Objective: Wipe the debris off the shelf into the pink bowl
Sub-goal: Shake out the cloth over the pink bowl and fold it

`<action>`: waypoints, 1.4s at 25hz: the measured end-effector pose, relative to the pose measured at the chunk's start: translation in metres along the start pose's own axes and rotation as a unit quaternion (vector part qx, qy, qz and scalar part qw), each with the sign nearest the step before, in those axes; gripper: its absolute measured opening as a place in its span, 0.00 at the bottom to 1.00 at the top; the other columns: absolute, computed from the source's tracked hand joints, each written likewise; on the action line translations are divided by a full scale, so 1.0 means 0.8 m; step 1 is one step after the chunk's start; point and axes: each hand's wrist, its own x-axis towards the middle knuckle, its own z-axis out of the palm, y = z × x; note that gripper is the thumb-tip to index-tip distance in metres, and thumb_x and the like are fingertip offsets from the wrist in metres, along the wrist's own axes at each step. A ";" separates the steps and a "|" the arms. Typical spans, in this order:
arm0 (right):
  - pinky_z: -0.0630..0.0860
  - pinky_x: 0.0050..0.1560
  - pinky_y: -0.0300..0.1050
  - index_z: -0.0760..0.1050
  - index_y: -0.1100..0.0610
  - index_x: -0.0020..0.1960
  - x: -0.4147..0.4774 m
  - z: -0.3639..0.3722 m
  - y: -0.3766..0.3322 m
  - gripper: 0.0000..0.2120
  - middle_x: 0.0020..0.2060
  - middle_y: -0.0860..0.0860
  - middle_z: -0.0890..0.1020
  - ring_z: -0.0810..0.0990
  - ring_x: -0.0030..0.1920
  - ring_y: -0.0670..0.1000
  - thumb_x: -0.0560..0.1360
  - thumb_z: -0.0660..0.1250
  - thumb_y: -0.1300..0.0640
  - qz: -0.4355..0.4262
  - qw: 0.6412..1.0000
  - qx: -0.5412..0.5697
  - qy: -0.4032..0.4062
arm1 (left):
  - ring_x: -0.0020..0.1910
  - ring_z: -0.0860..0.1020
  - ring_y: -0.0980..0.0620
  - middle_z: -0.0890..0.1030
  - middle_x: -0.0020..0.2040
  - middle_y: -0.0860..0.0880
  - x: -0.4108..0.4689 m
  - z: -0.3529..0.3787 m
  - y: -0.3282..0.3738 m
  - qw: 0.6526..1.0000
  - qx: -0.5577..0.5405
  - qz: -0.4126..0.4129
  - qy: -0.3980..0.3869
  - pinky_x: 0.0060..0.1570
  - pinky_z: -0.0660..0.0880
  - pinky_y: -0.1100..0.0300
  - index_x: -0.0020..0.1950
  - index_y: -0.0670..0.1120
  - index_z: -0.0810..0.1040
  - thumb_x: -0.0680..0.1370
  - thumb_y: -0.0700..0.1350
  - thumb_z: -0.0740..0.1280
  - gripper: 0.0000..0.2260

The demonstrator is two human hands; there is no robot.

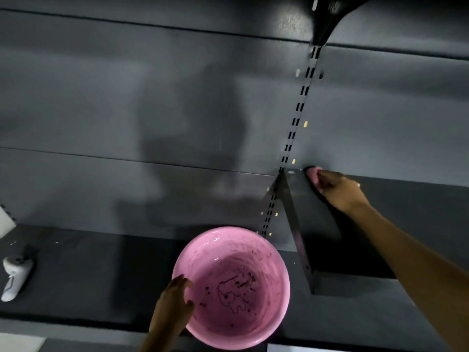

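Observation:
A pink bowl (232,288) with dark specks of debris and a small drawing on its bottom is held at its left rim by my left hand (175,298), below and in front of the raised dark shelf (312,212). My right hand (340,189) reaches to the back left corner of that shelf, where it presses a pink cloth (314,174) against the shelf where it meets the back wall. The cloth is mostly hidden by my fingers.
A lower dark shelf (88,270) runs along the left with a white controller (16,278) lying on it and a few pale specks. A slotted metal upright (297,118) climbs the grey back wall. A shelf bracket (297,232) edges the raised shelf's left side.

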 end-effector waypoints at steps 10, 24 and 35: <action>0.69 0.58 0.31 0.79 0.56 0.58 -0.051 0.041 -0.106 0.19 0.55 0.52 0.84 0.81 0.54 0.45 0.69 0.66 0.67 -0.272 0.946 0.075 -0.159 | 0.61 0.72 0.51 0.71 0.66 0.50 0.009 -0.015 0.048 0.999 -0.024 0.000 0.036 0.60 0.70 0.55 0.65 0.51 0.69 0.73 0.49 0.69 0.21; 0.62 0.32 0.42 0.64 0.52 0.28 -0.061 0.036 -0.117 0.19 0.27 0.48 0.70 0.70 0.32 0.46 0.73 0.68 0.54 -0.279 0.943 0.021 -0.181 | 0.42 0.77 0.46 0.80 0.41 0.47 0.056 -0.107 0.150 0.946 -0.286 0.152 0.016 0.49 0.74 0.50 0.45 0.45 0.79 0.80 0.41 0.61 0.08; 0.67 0.28 0.34 0.75 0.56 0.36 -0.045 0.042 -0.109 0.08 0.31 0.52 0.75 0.73 0.31 0.47 0.74 0.66 0.57 -0.186 0.953 0.149 -0.185 | 0.60 0.68 0.52 0.65 0.63 0.50 0.039 -0.118 0.168 0.952 -0.280 0.122 0.001 0.56 0.75 0.56 0.67 0.50 0.64 0.66 0.49 0.76 0.34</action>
